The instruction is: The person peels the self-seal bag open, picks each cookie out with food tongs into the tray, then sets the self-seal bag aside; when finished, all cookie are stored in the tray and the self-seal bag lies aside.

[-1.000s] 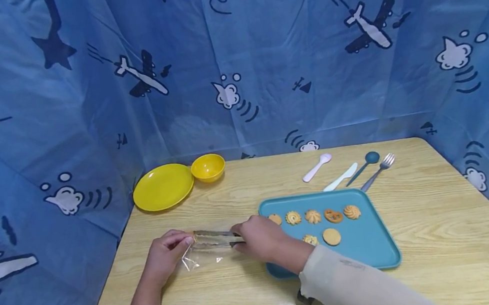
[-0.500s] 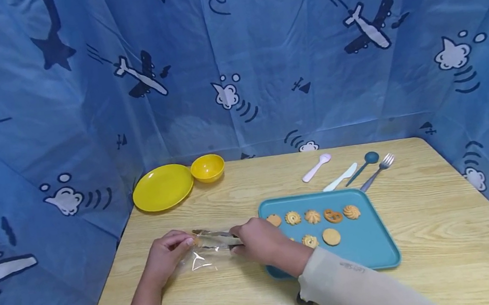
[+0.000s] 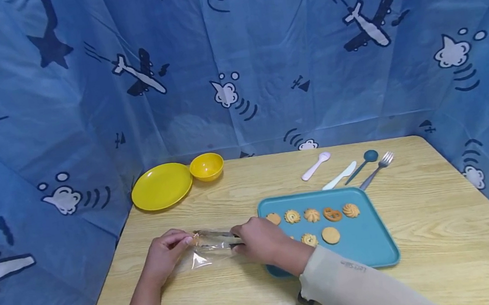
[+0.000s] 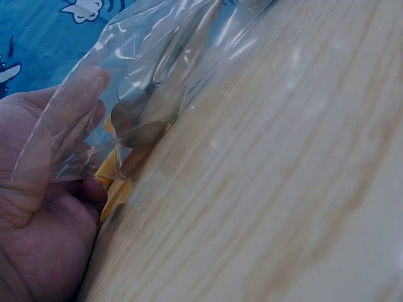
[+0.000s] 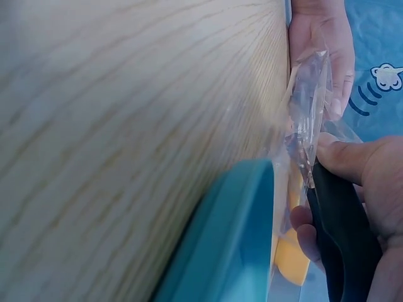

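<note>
My left hand (image 3: 165, 254) pinches the left end of a clear plastic bag (image 3: 201, 261) just above the table. Around the black handles of metal tongs (image 5: 340, 226) curl the fingers of my right hand (image 3: 261, 241). The tongs' metal tips (image 4: 148, 119) reach leftward inside the bag, close to the left fingertips. A small brown piece (image 3: 197, 238), seemingly a cookie, shows at those tips; film and fingers partly cover it. Beneath the right forearm lies a teal tray (image 3: 365, 254) bearing several cookies and a pretzel (image 3: 332, 214). Part of its left side is hidden.
At the back left stand a yellow plate (image 3: 162, 187) and a yellow bowl (image 3: 207, 167). Behind the tray lie a pale pink spoon (image 3: 316, 166), a pale knife (image 3: 340, 176), a dark teal spoon (image 3: 362, 166) and a fork (image 3: 377, 170). A blue curtain (image 3: 261, 60) surrounds the wooden table.
Both hands have hardly moved. The bag's loose folds below the tongs have shifted, and the brown piece at the tips shows a little differently. A cookie's edge now shows beside the right wrist.
</note>
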Motion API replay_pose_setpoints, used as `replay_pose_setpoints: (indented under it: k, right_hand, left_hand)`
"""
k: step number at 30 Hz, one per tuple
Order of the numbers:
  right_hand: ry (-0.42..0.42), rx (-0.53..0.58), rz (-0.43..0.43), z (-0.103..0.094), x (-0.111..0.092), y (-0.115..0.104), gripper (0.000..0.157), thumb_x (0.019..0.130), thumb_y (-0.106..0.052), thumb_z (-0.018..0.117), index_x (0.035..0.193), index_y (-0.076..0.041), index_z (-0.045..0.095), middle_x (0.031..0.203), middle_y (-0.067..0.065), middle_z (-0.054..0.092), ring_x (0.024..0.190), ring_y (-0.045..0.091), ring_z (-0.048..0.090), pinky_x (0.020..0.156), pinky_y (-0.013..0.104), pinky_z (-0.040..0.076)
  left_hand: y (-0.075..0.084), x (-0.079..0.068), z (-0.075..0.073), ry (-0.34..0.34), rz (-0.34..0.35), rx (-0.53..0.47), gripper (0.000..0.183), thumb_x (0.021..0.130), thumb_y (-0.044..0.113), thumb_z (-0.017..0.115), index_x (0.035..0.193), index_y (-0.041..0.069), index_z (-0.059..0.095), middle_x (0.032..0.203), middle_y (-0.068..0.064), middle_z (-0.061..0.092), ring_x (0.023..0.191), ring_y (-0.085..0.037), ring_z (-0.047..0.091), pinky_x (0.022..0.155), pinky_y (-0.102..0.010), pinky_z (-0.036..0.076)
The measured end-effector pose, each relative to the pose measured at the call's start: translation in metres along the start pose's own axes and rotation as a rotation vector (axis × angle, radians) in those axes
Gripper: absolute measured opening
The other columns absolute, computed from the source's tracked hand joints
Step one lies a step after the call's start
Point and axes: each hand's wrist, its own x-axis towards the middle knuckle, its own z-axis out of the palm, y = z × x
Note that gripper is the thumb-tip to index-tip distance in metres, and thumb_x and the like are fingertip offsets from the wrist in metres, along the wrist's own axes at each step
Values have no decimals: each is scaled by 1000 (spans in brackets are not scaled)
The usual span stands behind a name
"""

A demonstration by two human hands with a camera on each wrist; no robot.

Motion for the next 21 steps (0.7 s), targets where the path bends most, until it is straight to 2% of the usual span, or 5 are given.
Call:
replay_pose_setpoints:
  k: [13,19,21]
  right_hand:
    - [9,-65,-29,2,1,-1,20,96,-43,71,101,-24,70,71,-12,64,58,3,53,53,25,46]
    - [-4,-32,-26,-8,-11,8,35,96,-41,71,124,-20,71,85,-8,74,58,1,53,56,25,49]
    - [-1,-20,-33,-12,-16,12,38,96,-41,71,127,-19,70,87,-7,76,60,0,55,58,24,50]
  left_hand:
    - [-1,0,-1,12,-26,20,21,94,31,75,101,13,81,105,-5,74,98,-9,65,86,-18,53]
    - [-1,1,-1,-4,-19,42,20,93,31,76,100,14,81,104,-4,74,97,-11,65,83,-20,54]
    - [-2,0,-2,-3,-26,48,19,93,32,76,99,15,82,104,-2,74,97,-12,65,83,-20,54]
